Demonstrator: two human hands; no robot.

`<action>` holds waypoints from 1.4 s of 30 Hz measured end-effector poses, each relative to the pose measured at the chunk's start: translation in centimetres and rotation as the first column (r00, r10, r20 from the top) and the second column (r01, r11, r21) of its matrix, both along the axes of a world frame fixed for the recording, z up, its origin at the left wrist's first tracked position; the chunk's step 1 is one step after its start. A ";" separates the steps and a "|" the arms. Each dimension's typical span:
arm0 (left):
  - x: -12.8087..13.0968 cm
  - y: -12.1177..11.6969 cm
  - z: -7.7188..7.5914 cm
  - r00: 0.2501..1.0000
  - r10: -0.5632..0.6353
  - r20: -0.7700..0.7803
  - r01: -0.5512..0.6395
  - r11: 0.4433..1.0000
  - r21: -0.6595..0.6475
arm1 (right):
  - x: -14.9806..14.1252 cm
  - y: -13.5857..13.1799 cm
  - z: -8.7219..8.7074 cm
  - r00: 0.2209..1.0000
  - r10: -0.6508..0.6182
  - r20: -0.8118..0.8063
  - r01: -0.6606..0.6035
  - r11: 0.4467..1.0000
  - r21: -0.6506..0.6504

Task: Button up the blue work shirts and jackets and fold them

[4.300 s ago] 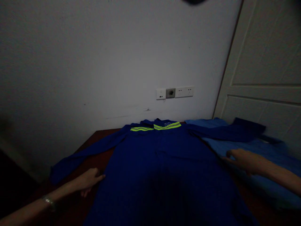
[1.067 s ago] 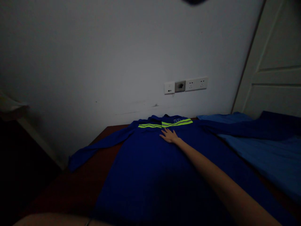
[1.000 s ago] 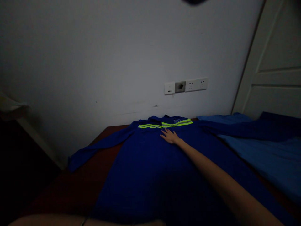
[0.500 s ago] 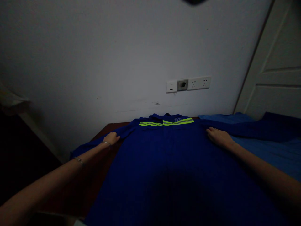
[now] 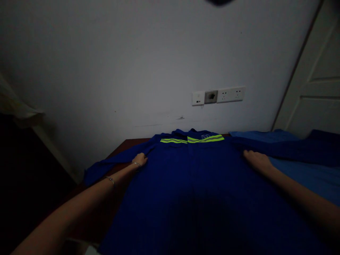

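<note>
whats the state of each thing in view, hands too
Dark blue garment: spread out, sleeves to both sides
Left hand: fingers curled at garment's side, grip unclear
Right hand: curled at garment's other side, grip unclear
Light blue cloth: lying partly under one sleeve
Double socket: no plug in it
Door: cannot tell whether open or shut

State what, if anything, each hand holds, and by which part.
Left hand and right hand touch the dark-blue garment near its underarms; actual grip cannot be told.
</note>
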State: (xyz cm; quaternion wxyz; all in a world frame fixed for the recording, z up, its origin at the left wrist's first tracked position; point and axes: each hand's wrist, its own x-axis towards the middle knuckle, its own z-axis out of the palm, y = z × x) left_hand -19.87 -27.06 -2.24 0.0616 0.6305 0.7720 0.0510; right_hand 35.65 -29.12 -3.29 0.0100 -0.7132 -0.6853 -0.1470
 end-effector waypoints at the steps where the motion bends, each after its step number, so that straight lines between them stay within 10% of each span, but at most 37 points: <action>1: -0.3 -0.1 -0.1 1.000 -0.001 -0.012 0.001 1.000 -0.007 | 0.2 0.1 -0.2 1.000 0.012 0.027 -0.012 1.000 -0.011; 17: -3.9 -4.4 -0.8 0.985 -0.084 -0.151 0.069 0.993 -0.100 | -0.7 1.7 -0.4 0.992 0.067 0.107 -0.061 0.997 -0.053; 23: -2.6 -5.4 1.1 0.954 -0.086 -0.288 0.104 0.993 0.047 | -5.1 0.3 1.9 0.978 0.047 0.201 -0.080 0.984 0.157; 32: 6.4 1.1 3.1 0.939 -0.341 -0.046 0.344 0.921 0.184 | -20.6 -12.2 2.7 0.789 0.613 -0.039 -0.614 0.788 -0.047; 42: 17.9 5.4 -0.7 0.871 -0.311 0.380 0.285 0.950 0.124 | -24.5 -16.2 1.3 0.782 0.612 -0.121 -0.624 0.770 -0.136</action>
